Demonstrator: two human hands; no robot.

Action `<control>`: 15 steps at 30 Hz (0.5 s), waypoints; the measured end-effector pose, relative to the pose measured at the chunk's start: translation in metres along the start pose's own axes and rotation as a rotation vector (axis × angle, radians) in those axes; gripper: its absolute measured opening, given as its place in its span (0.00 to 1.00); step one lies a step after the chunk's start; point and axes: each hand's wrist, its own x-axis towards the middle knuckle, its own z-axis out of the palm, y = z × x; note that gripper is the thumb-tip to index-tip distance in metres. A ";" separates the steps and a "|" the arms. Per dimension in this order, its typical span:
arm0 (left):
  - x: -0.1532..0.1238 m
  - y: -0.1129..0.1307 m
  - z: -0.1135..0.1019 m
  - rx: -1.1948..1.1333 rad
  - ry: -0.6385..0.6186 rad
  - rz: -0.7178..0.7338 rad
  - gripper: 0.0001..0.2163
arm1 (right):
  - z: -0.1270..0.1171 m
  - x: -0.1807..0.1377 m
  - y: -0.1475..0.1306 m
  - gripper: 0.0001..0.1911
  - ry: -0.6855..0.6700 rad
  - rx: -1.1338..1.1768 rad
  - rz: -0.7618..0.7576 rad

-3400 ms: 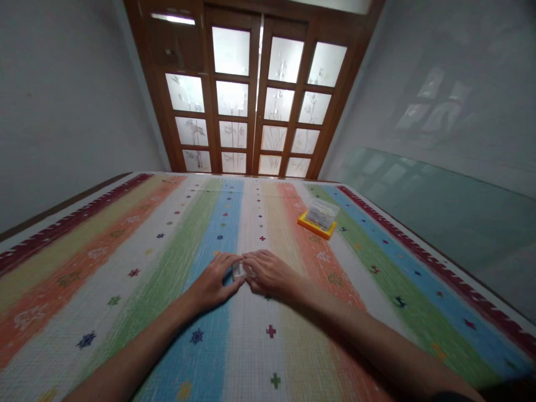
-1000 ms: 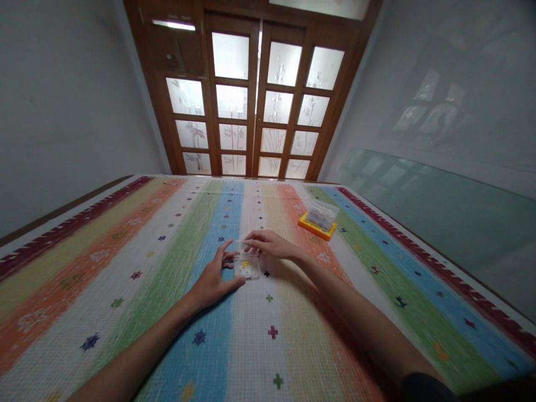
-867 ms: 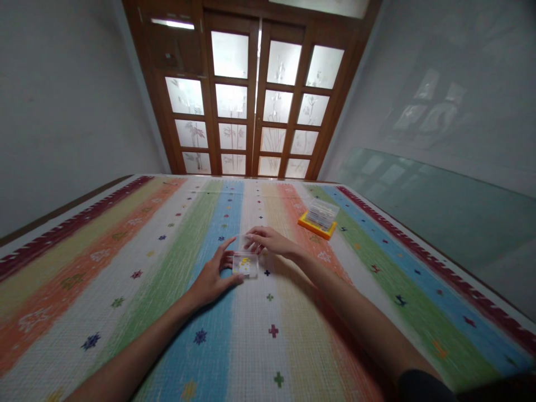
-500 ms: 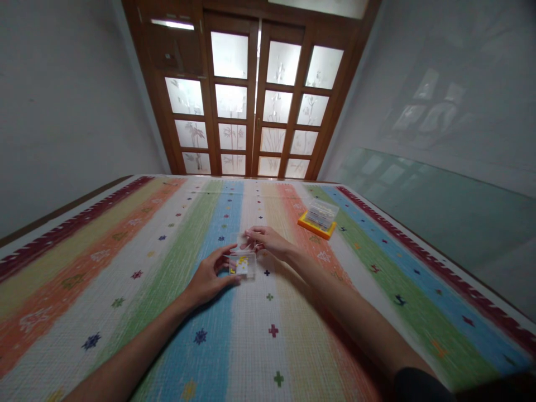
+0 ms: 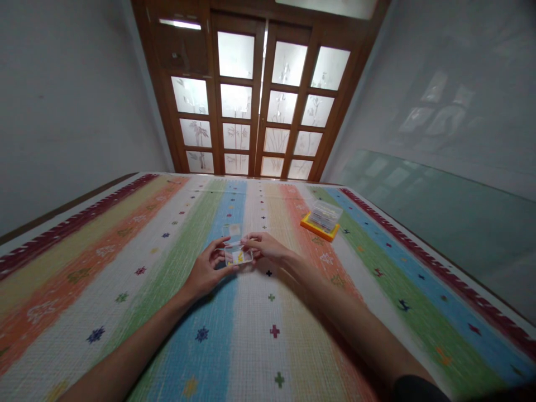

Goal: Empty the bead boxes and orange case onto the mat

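A small clear plastic box (image 5: 237,256) with yellow bits inside sits between my two hands over the striped mat (image 5: 125,262). Its transparent lid (image 5: 233,233) stands raised behind it. My left hand (image 5: 205,271) curls round the box's left side, thumb and fingers on it. From the right, my right hand (image 5: 264,248) pinches the box's right edge with its fingertips.
A stack of clear boxes on an orange-yellow base (image 5: 321,219) lies further back on the right of the mat. Wooden doors with frosted panes (image 5: 259,100) stand at the far end. A glass panel (image 5: 439,206) leans along the right wall.
The small box was closed between both hands, then its lid came up. Both hands have since slid the box slightly left and closed in on it.
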 end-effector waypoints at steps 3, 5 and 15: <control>0.000 0.001 0.001 -0.024 -0.020 -0.024 0.35 | 0.003 0.002 0.003 0.11 0.065 -0.002 -0.058; 0.000 0.004 0.002 -0.055 -0.037 -0.055 0.36 | 0.005 0.004 0.004 0.12 0.107 -0.015 -0.088; 0.002 0.005 -0.003 -0.062 -0.053 -0.128 0.37 | 0.010 0.003 0.007 0.16 0.105 -0.043 -0.121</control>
